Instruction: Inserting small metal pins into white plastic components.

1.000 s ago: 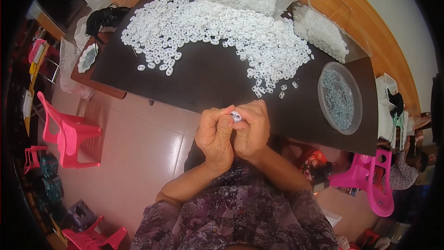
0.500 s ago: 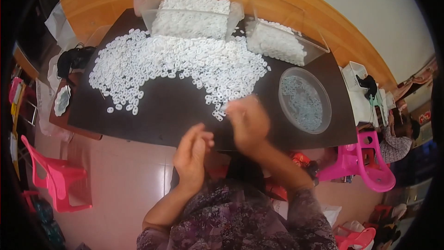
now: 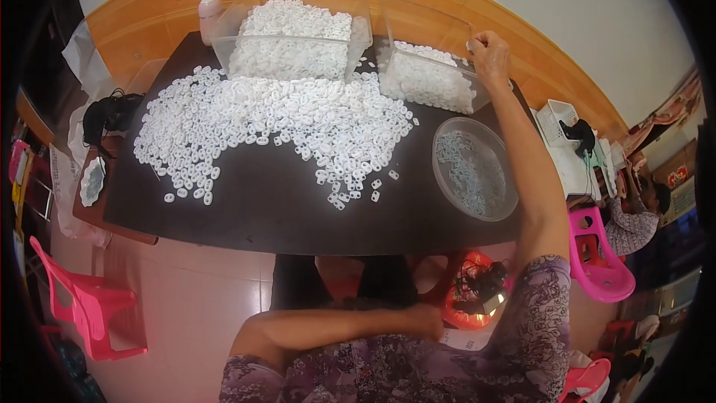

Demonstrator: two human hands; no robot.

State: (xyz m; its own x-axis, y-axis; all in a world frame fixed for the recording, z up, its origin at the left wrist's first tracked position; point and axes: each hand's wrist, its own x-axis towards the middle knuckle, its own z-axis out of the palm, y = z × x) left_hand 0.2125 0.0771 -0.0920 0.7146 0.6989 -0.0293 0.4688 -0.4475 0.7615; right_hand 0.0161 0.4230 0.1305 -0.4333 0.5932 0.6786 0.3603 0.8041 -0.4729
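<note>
Clear plastic bin [image 3: 429, 78] lies directly under the outstretched right hand [image 3: 488, 56].

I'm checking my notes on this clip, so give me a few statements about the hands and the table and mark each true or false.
1. The right hand reaches over the far right clear bin of white parts. True.
2. The left hand is scooping from the loose pile of white rings. False: it rests low by the lap, off the table.
3. The round clear bowl sits on the dark table, right of the pile. True.
4. The bowl is empty. False: it holds thin pale rings.
</note>
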